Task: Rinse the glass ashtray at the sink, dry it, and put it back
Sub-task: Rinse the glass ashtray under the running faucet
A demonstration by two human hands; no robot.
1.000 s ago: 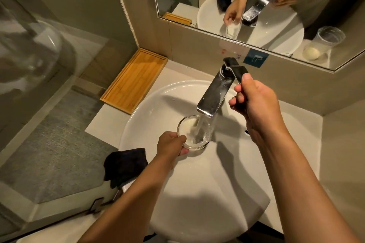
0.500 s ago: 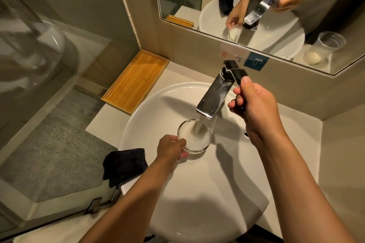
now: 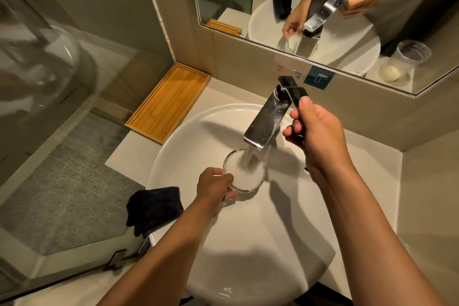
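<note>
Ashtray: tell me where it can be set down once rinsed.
Bare: the bamboo tray, and the counter between tray and sink. Crowded: the dark cloth covers the sink's left edge; the faucet and both hands fill the basin.

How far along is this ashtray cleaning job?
Early. Done: the round clear glass ashtray is at the white basin. In hand: the left hand holds it under running water from the chrome tap, the right hand on the lever. Left: drying, perhaps with the dark folded cloth, and putting it back.
</note>
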